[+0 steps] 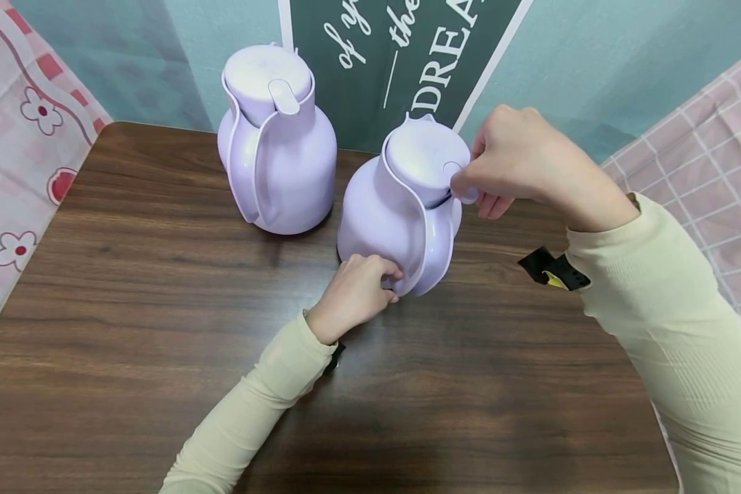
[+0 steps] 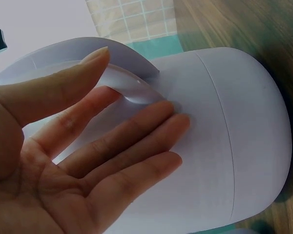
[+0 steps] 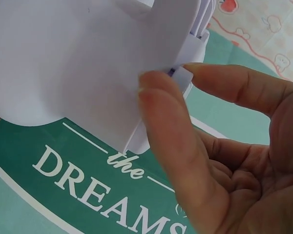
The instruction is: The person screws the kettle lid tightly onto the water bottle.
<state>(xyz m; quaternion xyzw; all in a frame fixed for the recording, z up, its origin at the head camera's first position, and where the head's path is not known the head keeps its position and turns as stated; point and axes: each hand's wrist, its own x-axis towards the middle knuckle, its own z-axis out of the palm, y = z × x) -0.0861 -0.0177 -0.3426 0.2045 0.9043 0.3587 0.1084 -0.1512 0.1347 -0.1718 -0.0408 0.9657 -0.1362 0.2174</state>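
Note:
A lilac thermos jug point(image 1: 377, 213) stands upright near the table's back edge, its lid point(image 1: 426, 151) seated in the top and its handle point(image 1: 435, 254) toward the front right. Low on that handle, my left hand point(image 1: 359, 288) pinches it between thumb and index finger. In the left wrist view the other fingers point(image 2: 136, 156) stretch out beside the jug's body point(image 2: 254, 126). At the top, my right hand point(image 1: 512, 158) pinches the lid's small lever point(image 3: 183, 77) between thumb and index finger; a dark gap shows beneath the lid there.
A second lilac jug point(image 1: 296, 165) of the same shape stands to the left, lid on. Both are on a dark wooden table point(image 1: 130, 329). Behind hangs a teal cloth point(image 1: 593, 62) with a dark green lettered panel point(image 1: 370, 89); patterned cloths flank the table.

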